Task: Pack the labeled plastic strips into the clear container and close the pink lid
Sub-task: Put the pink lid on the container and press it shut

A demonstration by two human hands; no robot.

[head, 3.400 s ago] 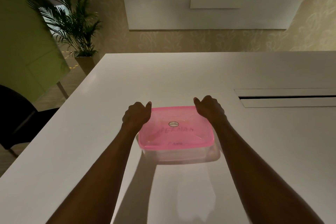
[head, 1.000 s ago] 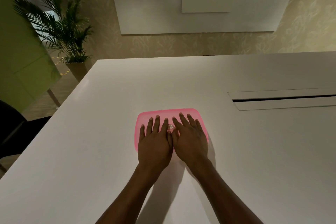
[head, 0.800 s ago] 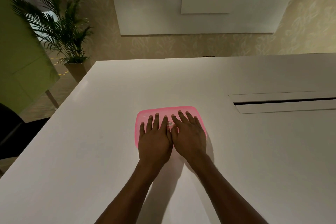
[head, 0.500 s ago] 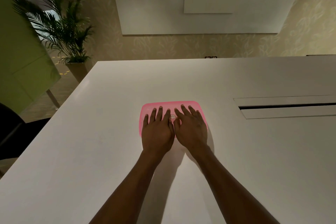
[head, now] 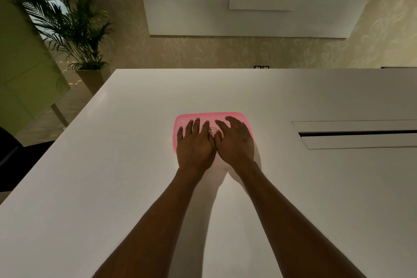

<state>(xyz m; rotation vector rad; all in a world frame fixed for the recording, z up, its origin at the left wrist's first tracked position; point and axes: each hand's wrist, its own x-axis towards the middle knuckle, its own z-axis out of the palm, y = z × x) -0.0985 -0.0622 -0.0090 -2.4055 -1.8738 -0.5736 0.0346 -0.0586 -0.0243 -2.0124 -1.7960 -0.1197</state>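
Observation:
The pink lid (head: 209, 116) lies on top of the clear container in the middle of the white table (head: 135, 165). A small round sticker (head: 212, 129) shows at its centre, between my hands. My left hand (head: 195, 148) rests flat on the lid's left half with its fingers spread. Beside it, my right hand (head: 234, 142) covers the right half, its fingers slightly lifted and curled. Neither hand grips anything. The container's walls and the plastic strips are hidden under the lid and my hands.
A long cable slot (head: 358, 134) is cut into the table at the right. A potted palm (head: 74, 29) and a green panel (head: 22, 63) stand beyond the left edge. A dark chair (head: 13, 160) sits at the near left.
My hands went from gripping the lid's far corners to lying flat on its top. Since half a second ago my right fingers have lifted and curled slightly.

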